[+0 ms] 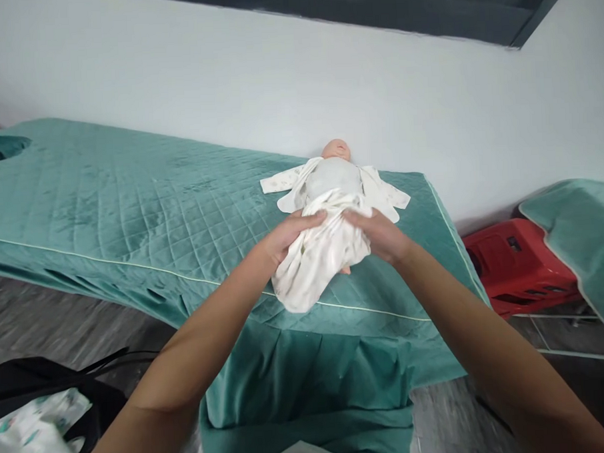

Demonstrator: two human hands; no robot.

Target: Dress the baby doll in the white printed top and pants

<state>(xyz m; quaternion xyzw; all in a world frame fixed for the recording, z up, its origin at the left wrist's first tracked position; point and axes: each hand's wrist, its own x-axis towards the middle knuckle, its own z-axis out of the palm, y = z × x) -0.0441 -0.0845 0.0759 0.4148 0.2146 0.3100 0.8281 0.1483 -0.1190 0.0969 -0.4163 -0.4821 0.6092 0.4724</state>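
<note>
A baby doll (336,149) lies on its back on the green quilted bed cover (190,198), head toward the wall. Its white patterned jacket (282,180) is spread open at both sides, baring a pale grey torso (332,176). Over the doll's lower body are bunched white baby pants (316,262), one part hanging toward me. My left hand (293,231) grips their left side, thumb on top. On the other side my right hand (375,231) pinches the gathered fabric near the waist. A bit of the doll's foot (344,270) shows below the cloth; its legs are otherwise hidden.
Behind the bed runs a white wall (225,76). A red plastic stool or chair (521,263) stands to the right, beside another green-covered surface (582,234). At lower left, a printed white cloth (35,435) lies on a black bag (25,375).
</note>
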